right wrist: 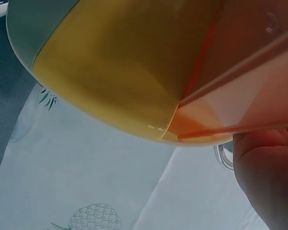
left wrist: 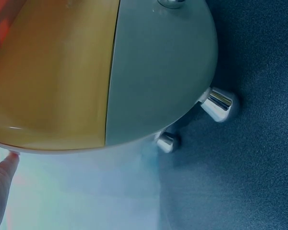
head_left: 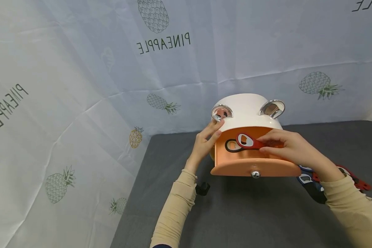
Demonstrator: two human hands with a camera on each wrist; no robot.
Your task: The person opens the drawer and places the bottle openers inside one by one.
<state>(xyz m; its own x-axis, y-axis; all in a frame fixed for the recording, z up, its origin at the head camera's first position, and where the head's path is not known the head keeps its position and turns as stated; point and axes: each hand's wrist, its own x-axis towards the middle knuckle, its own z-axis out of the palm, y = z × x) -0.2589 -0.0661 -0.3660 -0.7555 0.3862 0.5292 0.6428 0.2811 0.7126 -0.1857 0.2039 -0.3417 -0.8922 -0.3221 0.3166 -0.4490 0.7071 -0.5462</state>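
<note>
A white rounded box [head_left: 245, 106] with two chrome ears stands on a dark grey table, its orange top drawer [head_left: 232, 167] pulled out. Over this drawer my right hand [head_left: 286, 148] pinches a red bottle opener [head_left: 250, 142] by its handle end, with thumb and fingers. A black-rimmed bottle opener [head_left: 234, 146] shows in the drawer, partly covered by the red one. My left hand [head_left: 204, 139] rests against the box's left side, fingertips near the left ear. The left wrist view shows the closed yellow drawer [left wrist: 62, 86] and fingertips at the box's edge.
Beside my right forearm lie several more bottle openers, including a blue one [head_left: 305, 178] and a red one [head_left: 364, 185]. A small black object [head_left: 202, 188] sits by the left sleeve. Behind the table hangs a pineapple-print curtain [head_left: 204, 75]. Chrome feet [left wrist: 216, 104] support the box.
</note>
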